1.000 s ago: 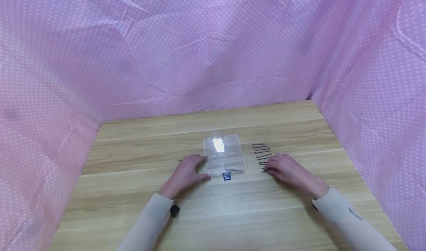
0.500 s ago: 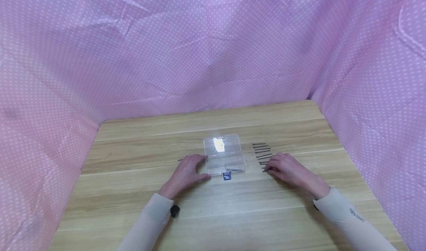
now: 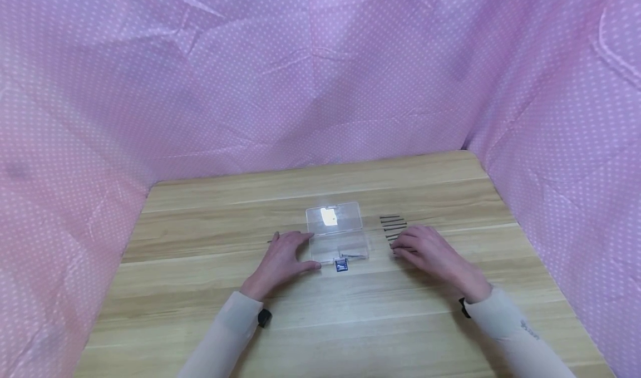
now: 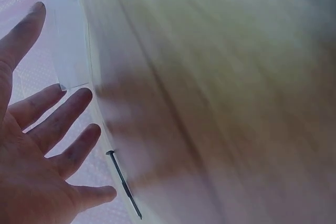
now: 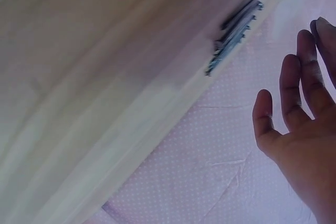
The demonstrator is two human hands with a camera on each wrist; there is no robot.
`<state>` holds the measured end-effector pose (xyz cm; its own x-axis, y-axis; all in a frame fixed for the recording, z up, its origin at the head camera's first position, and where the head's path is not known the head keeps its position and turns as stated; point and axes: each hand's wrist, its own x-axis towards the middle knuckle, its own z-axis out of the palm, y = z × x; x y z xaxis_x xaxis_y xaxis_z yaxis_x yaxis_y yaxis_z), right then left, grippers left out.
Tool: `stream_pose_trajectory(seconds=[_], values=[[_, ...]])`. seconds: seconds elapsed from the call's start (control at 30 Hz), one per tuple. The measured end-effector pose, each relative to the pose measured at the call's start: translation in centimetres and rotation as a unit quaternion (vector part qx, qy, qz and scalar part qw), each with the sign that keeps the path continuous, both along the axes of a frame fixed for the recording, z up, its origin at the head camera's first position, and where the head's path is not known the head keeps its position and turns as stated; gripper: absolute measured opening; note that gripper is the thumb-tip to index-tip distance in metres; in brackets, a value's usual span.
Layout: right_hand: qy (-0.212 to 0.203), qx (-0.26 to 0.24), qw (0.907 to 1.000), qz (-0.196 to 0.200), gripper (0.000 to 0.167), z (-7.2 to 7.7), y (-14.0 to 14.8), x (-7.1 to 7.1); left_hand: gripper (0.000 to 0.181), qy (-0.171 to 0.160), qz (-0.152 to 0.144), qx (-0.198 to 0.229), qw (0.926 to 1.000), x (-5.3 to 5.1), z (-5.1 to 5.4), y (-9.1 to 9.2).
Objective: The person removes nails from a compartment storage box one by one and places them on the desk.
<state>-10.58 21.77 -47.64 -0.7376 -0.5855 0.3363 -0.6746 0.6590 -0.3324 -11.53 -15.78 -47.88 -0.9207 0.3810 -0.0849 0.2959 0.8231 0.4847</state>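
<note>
A clear plastic box (image 3: 320,248) lies on the table with its lid (image 3: 345,215) folded back. Inside, one or more thin screws (image 3: 353,255) rest along the front wall. My left hand (image 3: 281,258) is at the box's left end, fingers straight and spread, fingertips at its edge. One loose screw (image 4: 123,184) lies beyond that hand's little finger, mostly hidden in the head view. To the right of the box, several dark screws (image 3: 394,222) are laid in a row. Over the near end of this row hovers my right hand (image 3: 425,250); no screw shows between its fingertips.
A blue-printed label (image 3: 341,265) sits at the box's front edge. The wooden table (image 3: 210,211) is bordered at the back and sides by a pink dotted cloth (image 3: 320,88). Black wrist cameras show at both cuffs.
My right hand has shifted slightly left and away, and its fingers have come off the nearest screw to cover the lower end of the row. The left hand has barely moved.
</note>
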Motion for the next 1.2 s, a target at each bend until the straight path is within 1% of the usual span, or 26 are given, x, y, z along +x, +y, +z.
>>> stream_pose_trajectory(seconds=[0.3, 0.5, 0.7, 0.8, 1.03, 1.2], values=[[0.048, -0.055, 0.9972, 0.014, 0.015, 0.5, -1.9, -0.5, 0.078, -0.005, 0.008, -0.007, 0.9999, -0.1, 0.2, 0.4], [0.051, -0.069, 0.9962, 0.008, 0.014, 0.8, -3.3, -0.6, 0.076, -0.007, 0.006, -0.010, 0.9999, 0.0, 0.1, 0.4], [0.035, -0.087, 0.9955, -0.008, 0.014, 0.9, -4.8, -0.5, 0.074, -0.018, 0.007, 0.006, 0.9998, 0.0, 0.2, 0.5], [0.023, -0.088, 0.9958, -0.012, 0.013, 0.8, -5.5, -0.4, 0.074, -0.021, 0.009, 0.010, 0.9997, 0.0, 0.2, 0.5], [-0.002, -0.064, 0.9979, -0.011, 0.013, 0.8, -7.1, -0.3, 0.073, -0.015, 0.007, 0.013, 0.9998, -0.1, 0.0, 0.7], [-0.035, -0.041, 0.9985, -0.015, 0.013, 0.7, -7.9, -0.3, 0.073, -0.019, 0.009, 0.019, 0.9996, 0.0, 0.1, 0.7]])
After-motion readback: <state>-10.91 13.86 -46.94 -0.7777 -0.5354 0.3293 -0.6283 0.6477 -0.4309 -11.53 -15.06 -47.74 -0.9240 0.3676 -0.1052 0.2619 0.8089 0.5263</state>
